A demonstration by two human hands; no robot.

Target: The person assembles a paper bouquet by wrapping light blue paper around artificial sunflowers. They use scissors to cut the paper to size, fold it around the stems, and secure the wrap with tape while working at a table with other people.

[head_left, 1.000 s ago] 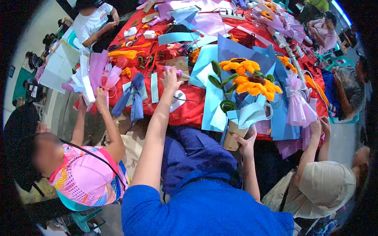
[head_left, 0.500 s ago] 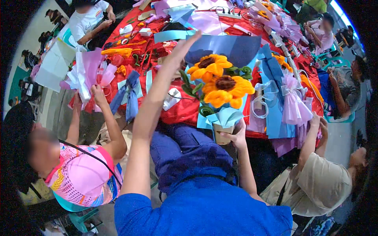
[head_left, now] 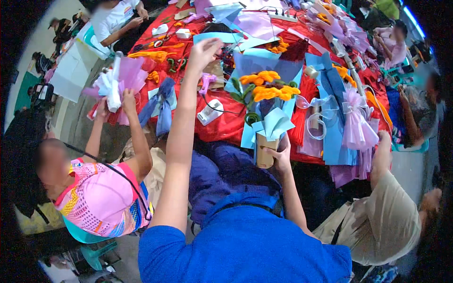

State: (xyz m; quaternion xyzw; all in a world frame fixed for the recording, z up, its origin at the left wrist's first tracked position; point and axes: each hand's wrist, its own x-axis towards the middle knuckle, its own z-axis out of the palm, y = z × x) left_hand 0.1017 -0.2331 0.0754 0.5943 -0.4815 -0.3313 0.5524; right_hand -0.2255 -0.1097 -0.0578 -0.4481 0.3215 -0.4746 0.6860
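My right hand [head_left: 282, 154] grips the tan base [head_left: 265, 153] of a flower bouquet at the near table edge. Its fuzzy orange flowers [head_left: 272, 93] tilt away from me, above green curled leaves [head_left: 244, 96]. Light blue paper [head_left: 273, 124] folds round the stem, and a larger blue sheet [head_left: 288, 70] stands behind the blooms. My left hand [head_left: 204, 54] is raised over the table beside a light blue paper strip [head_left: 218, 37]. Its fingers are partly bent and apart, with nothing visible in them.
A red-covered table [head_left: 222, 125] bears a white power adapter [head_left: 210, 112], a pink glue gun [head_left: 206, 83], a blue bow [head_left: 164, 106] and clear ribbon [head_left: 317, 118]. At left, a person's hands hold a lilac-and-white wrap [head_left: 123, 80]. Another person sits close at right, near a lilac bouquet [head_left: 356, 120].
My left hand has drawn back leftward and bent its fingers. The bouquet in my right hand has tipped away, so its flowers show edge-on. The person at left has lifted the lilac wrap.
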